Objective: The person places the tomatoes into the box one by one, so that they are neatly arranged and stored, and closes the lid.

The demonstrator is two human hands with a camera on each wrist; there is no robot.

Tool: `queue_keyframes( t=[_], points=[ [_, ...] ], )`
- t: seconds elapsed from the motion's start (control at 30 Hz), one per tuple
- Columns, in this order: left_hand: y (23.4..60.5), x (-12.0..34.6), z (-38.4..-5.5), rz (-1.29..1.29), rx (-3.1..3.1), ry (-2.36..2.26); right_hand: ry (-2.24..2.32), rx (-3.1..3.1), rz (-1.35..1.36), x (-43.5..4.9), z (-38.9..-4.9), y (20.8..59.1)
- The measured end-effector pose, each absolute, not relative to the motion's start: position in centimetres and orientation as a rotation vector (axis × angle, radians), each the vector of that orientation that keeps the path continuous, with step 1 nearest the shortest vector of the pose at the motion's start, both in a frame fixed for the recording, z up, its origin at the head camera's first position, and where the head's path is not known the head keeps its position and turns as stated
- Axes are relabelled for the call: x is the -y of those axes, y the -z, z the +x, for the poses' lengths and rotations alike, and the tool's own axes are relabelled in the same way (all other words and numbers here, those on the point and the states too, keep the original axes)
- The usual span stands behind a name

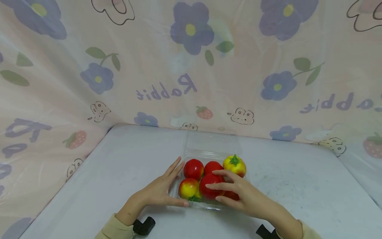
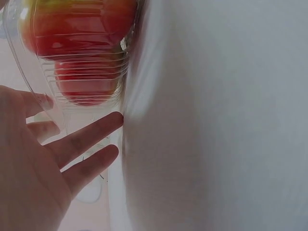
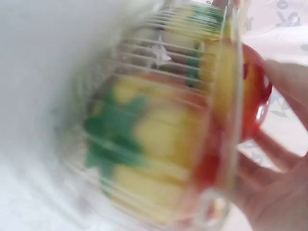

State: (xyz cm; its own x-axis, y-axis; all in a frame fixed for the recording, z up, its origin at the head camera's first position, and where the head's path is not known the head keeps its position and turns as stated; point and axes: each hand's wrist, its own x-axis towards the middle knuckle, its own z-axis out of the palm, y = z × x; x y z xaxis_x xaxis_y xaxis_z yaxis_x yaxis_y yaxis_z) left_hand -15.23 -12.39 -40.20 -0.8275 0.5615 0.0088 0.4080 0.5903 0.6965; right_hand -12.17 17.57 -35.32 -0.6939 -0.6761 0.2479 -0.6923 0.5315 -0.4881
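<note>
A clear plastic clamshell box point(image 1: 206, 208) holds several shiny red and yellow tomatoes with green star-shaped leaves, among them a yellow one point(image 1: 234, 165) at back right and a red one point(image 1: 193, 169) at back left. My right hand point(image 1: 243, 192) curves its fingers and thumb round a red tomato point(image 1: 211, 186) at the front middle, which stands above the box rim in the right wrist view. With fingers spread and straight, my left hand point(image 1: 161, 191) rests along the box's left side, thumb at the front corner. The left wrist view shows those fingers point(image 2: 89, 134) beside the ribbed wall.
The box's clear lid point(image 1: 212, 142) lies folded back behind it on the white table point(image 1: 292, 179). A curtain point(image 1: 191, 73) printed with flowers and rabbits hangs along the back and left. Black wrist mounts point(image 1: 144, 226) sit at both sleeves.
</note>
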Motion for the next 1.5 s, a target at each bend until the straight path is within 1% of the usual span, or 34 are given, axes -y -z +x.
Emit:
queue_keyframes(
  t=[0.2, 0.43, 0.53, 0.7, 1.07, 1.5],
  points=[
    [40.2, 12.5, -15.2, 0.802, -2.605, -1.068, -0.954, 2.611, 1.264, -17.5, -12.0, 35.9],
    [40.2, 12.5, -15.1, 0.796, -2.61, -1.068, -0.822, 2.531, 1.343, -17.3, -11.9, 36.5],
    [40.2, 12.5, -15.2, 0.795, -2.615, -1.053, -0.922, 2.516, 1.328, -17.4, -11.9, 36.9],
    [40.2, 12.5, -15.2, 0.791, -2.616, -1.046, -1.11, 2.433, 1.248, -17.3, -12.2, 36.8],
    [40.1, 12.5, -15.2, 0.785, -2.606, -1.051, -1.116, 2.419, 1.109, -17.7, -12.3, 36.2],
    [40.0, 12.4, -15.2, 0.79, -2.606, -1.046, -1.146, 2.396, 0.92, -20.0, -13.8, 35.9]
  ],
)
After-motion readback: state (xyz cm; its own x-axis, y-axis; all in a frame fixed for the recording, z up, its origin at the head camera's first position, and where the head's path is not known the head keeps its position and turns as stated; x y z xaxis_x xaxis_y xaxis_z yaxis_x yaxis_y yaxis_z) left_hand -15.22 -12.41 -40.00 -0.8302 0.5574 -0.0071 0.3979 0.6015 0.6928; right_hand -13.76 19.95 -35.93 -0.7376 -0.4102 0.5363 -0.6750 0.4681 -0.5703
